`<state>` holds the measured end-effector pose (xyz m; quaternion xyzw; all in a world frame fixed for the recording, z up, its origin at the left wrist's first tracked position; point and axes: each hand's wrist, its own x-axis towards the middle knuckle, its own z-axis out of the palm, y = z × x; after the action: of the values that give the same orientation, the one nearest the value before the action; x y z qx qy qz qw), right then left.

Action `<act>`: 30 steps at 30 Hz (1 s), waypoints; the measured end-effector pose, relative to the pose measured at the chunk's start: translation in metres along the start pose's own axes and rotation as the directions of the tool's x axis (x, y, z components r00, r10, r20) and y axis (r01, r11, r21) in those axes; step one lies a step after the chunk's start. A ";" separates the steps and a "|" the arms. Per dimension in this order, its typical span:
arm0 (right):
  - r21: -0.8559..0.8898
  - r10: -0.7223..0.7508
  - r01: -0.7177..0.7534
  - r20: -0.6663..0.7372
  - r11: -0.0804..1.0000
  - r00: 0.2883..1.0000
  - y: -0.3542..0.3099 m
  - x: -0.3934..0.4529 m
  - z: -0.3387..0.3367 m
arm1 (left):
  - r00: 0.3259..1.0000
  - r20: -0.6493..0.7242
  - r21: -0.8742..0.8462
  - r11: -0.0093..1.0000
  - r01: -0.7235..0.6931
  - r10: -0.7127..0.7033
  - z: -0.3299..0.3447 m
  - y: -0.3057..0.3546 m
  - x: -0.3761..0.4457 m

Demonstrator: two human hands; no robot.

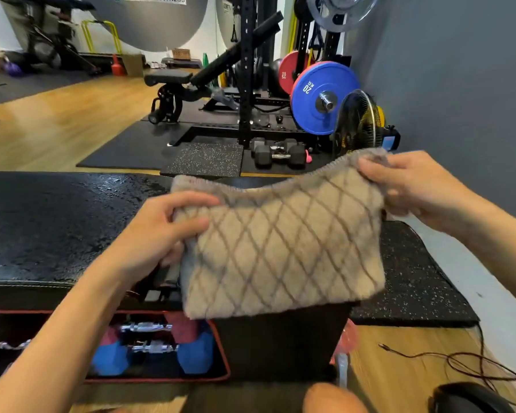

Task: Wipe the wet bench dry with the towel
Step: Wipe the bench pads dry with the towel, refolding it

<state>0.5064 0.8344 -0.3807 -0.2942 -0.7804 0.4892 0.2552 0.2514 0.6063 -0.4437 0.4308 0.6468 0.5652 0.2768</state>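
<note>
Tan towel: held up flat in the air, over the desk.
Desk: black, shiny with water drops.
Left hand: pinches the towel's left edge.
Right hand: pinches its top right corner.

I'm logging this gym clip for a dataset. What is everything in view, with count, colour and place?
towel: one, beige with dark diamond lines, held up in front of the bench
bench: one, black, wet sheen, across the left foreground
blue dumbbells: two, blue, on the floor under the bench
black dumbbells: at least two, black, on the mat behind the bench
blue plate: one, marked 20, on a bar at the rack
red plate: one, red, behind the blue plate
fan: one, black, by the grey wall
rack: one, black, centre background
left hand: grips the towel's left edge
right hand: pinches the towel's top right corner
</note>
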 end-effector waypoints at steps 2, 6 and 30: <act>-0.223 -0.024 -0.005 -0.127 0.975 0.992 0.001 0.046 0.015 | 0.990 -0.136 0.114 0.993 0.040 -0.025 0.003 -0.012 0.034; -0.339 0.060 -0.142 -0.241 0.930 0.969 0.035 0.112 0.042 | 0.964 -0.263 0.353 0.928 0.124 -0.029 0.003 -0.044 0.082; -0.386 0.304 -0.332 -0.135 0.861 0.943 0.076 0.056 0.045 | 0.871 -0.048 -0.258 0.848 0.462 -0.489 0.001 -0.020 0.125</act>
<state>0.4527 0.8734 -0.4618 -0.4818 -0.7957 0.3425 0.1316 0.1879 0.7157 -0.4470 0.1883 0.6751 0.5756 0.4214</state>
